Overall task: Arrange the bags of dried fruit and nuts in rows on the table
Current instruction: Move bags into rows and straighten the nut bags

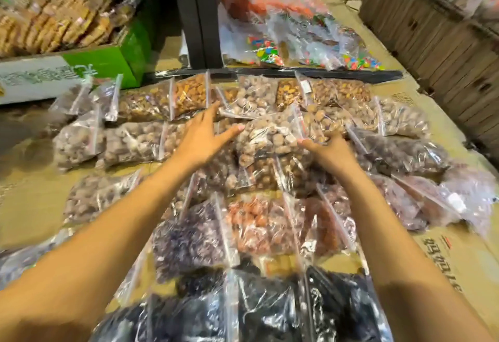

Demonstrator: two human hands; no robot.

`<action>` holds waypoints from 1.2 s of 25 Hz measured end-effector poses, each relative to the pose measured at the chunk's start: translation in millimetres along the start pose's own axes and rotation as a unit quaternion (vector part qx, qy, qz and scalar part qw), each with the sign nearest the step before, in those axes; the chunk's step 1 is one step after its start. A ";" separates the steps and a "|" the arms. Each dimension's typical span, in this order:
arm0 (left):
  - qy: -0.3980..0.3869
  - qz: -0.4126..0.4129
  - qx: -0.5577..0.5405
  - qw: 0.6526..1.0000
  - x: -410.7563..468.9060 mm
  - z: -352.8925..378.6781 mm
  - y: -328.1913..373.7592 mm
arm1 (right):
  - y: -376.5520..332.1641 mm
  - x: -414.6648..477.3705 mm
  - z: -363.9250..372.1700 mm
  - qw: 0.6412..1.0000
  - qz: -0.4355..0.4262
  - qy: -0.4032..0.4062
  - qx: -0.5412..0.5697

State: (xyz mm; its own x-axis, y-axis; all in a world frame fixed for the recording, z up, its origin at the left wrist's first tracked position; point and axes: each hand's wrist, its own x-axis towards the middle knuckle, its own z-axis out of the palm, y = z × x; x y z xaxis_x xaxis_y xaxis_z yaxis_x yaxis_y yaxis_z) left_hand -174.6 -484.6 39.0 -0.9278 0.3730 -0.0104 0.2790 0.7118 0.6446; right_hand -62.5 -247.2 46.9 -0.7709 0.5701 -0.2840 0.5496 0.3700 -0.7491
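Several clear zip bags of dried fruit and nuts lie in rough rows on a cardboard-covered table point(32, 206). A bag of pale brown dried fruit point(270, 136) sits raised in the middle. My right hand point(330, 150) grips its right edge with curled fingers. My left hand point(205, 136) is spread open against the bag's left side, fingers apart, thumb touching it. Golden nut bags point(189, 96) line the far row. Dark raisin-like bags point(270, 309) lie nearest me, under my forearms.
A green and white carton point(81, 71) holding stacked brown snacks stands at the far left. A black post point(199, 15) rises behind the bags. Bags of coloured candy point(270, 50) lie beyond it. A wooden crate wall point(432, 39) runs along the right.
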 end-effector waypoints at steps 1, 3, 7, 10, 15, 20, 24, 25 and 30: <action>-0.003 -0.027 0.009 1.000 20.5 5.3 2.4 | -1.4 12.6 1.5 1.000 0.010 -0.015 0.020; -0.003 -0.082 0.004 0.997 56.5 14.1 10.0 | -6.0 33.5 11.1 0.996 0.021 -0.069 0.054; -0.029 -0.191 -0.110 0.975 112.0 40.5 15.0 | -2.3 53.3 34.8 0.986 0.040 -0.129 0.098; -0.046 -0.259 -0.200 0.944 126.2 52.7 3.8 | 7.5 53.7 42.2 0.984 0.039 -0.120 0.124; -0.099 -0.253 -0.191 0.943 124.8 49.0 -0.1 | 2.5 51.6 44.4 0.980 0.067 -0.106 0.152; -0.090 -0.232 -0.324 0.913 109.0 31.4 -0.9 | -12.1 24.5 50.5 0.987 0.051 -0.045 0.144; -0.061 -0.262 -0.424 0.865 71.5 -17.7 -31.3 | -30.8 -20.1 54.7 0.976 -0.001 0.004 0.219; -0.041 -0.248 -0.420 0.872 55.2 -30.9 -39.6 | -36.2 -32.7 50.8 0.960 -0.007 0.012 0.279; 0.101 -0.182 -0.442 0.872 -47.5 -105.0 -98.3 | -31.0 -96.2 43.7 0.890 0.064 0.077 0.445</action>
State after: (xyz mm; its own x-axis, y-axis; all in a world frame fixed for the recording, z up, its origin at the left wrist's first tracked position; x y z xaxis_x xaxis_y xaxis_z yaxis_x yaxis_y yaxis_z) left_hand -184.0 -634.7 56.4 -0.9645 0.0417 -0.2609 -0.2615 -0.0096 0.9652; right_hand -19.5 -345.6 71.3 -0.6295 0.6845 -0.3677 0.1043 -0.3946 -0.9129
